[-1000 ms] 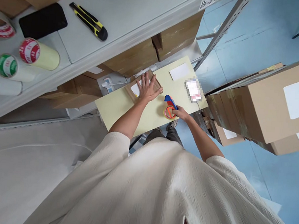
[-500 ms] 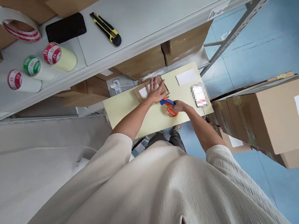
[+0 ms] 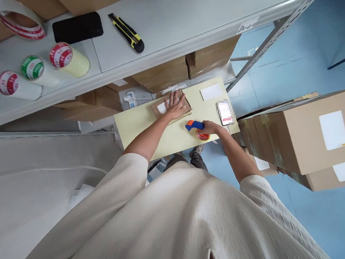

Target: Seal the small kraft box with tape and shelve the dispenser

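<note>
My left hand (image 3: 175,106) lies flat with fingers spread on top of a small cardboard box (image 3: 156,110). The box carries a white label (image 3: 161,107), partly covered by my fingers. To its right, my right hand (image 3: 211,128) is closed round a blue and orange tape dispenser (image 3: 195,125). A roll of tape shows in the dispenser below my fingers, and its blue front end points toward the box, apart from it. Both hands are over a pale yellow tabletop (image 3: 139,122).
A white sheet (image 3: 211,91) and a phone (image 3: 224,112) with a cable lie at the table's right. On the shelf (image 3: 158,18) are a utility knife (image 3: 126,33), a dark phone (image 3: 77,27) and several tape rolls (image 3: 72,61). Large cartons (image 3: 300,137) stand at right.
My right hand has drawn the tape dispenser away from the box's edge, to the right and slightly nearer me. My left hand stays flat on the box. The whole view has shifted slightly.
</note>
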### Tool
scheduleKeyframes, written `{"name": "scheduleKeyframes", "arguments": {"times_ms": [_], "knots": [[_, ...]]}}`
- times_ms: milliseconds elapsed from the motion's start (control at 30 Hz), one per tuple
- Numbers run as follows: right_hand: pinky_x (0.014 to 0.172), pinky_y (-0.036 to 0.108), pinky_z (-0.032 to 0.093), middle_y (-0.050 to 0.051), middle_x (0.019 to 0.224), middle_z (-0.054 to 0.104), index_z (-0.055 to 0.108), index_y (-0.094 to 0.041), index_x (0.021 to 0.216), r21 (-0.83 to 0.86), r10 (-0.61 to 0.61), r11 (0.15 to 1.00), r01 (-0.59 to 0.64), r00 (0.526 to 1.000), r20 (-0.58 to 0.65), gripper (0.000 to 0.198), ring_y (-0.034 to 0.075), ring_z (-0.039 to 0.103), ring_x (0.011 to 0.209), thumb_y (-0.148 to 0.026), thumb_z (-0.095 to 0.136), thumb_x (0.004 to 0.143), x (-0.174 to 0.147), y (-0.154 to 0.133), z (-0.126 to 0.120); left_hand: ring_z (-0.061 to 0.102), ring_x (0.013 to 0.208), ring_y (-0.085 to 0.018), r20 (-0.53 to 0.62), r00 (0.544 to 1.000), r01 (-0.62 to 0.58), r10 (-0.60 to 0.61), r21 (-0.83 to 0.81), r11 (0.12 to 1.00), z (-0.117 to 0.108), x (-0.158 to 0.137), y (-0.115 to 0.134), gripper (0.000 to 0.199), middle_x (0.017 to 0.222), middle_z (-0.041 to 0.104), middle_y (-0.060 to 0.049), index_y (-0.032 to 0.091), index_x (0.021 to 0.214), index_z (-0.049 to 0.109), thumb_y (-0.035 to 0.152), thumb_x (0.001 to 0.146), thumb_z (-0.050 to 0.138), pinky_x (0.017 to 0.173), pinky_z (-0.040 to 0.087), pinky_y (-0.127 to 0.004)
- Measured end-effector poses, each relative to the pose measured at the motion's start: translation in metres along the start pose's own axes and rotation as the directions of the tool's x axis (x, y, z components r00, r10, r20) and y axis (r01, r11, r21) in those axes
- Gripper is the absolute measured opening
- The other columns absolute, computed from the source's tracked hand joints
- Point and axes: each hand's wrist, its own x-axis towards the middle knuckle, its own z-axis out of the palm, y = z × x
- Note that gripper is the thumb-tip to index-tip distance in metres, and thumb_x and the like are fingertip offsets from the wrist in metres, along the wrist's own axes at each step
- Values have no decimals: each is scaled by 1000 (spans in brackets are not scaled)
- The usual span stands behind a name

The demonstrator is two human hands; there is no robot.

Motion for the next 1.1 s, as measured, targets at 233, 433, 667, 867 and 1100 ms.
{"name": "scheduleKeyframes", "arguments": {"times_ms": [233,433,667,867,1100], "knots": [[84,35,55,16,115,81,69,-17,122,125,101,990,-65,947,-305,38,29,73,99,-48,68,101,-36,29,-29,-1,186,-38,-35,999,-41,40,-15,999,16,-48,-11,94,200,6,-16,19,192,21,45,107,53,144,-6,-74],[108,47,52,24,138,77,62,-17,141,-223,-86,974,-37,852,-516,45,40,68,131,-36,66,100,-13,-6,-7,8,186,-36,-47,996,-72,71,-20,997,33,-100,-19,89,199,17,-12,27,190,32,45,107,59,147,-3,-67],[107,45,50,25,135,78,61,-14,140,-409,-85,904,-123,887,-455,38,37,71,126,-22,60,103,-1,-5,12,20,184,-36,-184,982,15,-33,-101,995,35,-146,-33,79,196,30,-12,26,185,45,38,108,59,150,10,-60],[109,44,51,28,145,69,66,-14,133,-449,-212,892,-52,829,-518,32,39,66,132,-34,58,108,-9,-38,12,33,179,-36,-360,835,311,-417,-317,896,25,-171,-81,72,192,38,-17,21,181,48,33,110,50,143,35,-59],[104,36,58,15,140,75,57,-21,157,-151,-227,970,191,934,-278,53,25,73,113,-43,63,109,19,-132,42,63,159,-37,-225,783,416,-580,-503,758,22,-157,-120,71,176,58,-24,18,180,46,37,112,51,132,52,-55]]}}
